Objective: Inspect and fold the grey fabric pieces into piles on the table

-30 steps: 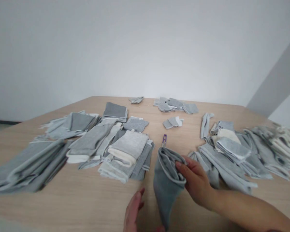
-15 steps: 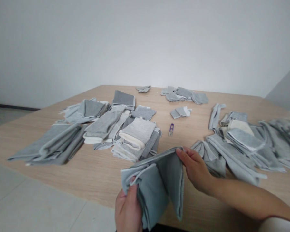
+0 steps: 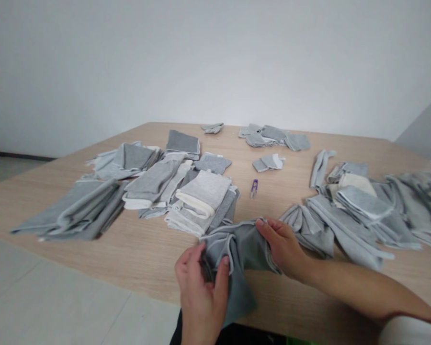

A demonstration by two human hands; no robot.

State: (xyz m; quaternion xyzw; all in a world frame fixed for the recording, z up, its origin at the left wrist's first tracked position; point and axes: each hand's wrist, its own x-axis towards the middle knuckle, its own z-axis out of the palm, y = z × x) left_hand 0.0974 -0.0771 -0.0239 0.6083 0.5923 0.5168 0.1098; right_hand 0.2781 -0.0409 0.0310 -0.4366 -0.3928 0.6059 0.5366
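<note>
Near the table (image 3: pixel 154 261) edge, the grey cloth (image 3: pixel 241 282) is gripped by the left hand (image 3: pixel 203 292) and pinched at a corner by the right hand (image 3: pixel 285 247) (its lower part hangs), apparently so the layers are spread apart.

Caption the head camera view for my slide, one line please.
Two bare hands, left and right, hold a grey cloth near purple-handled thread snips and cloth piles.

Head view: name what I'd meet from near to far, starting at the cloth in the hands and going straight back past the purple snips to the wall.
Held cloth → purple snips → small cloths → back cloth pile → wall
</note>
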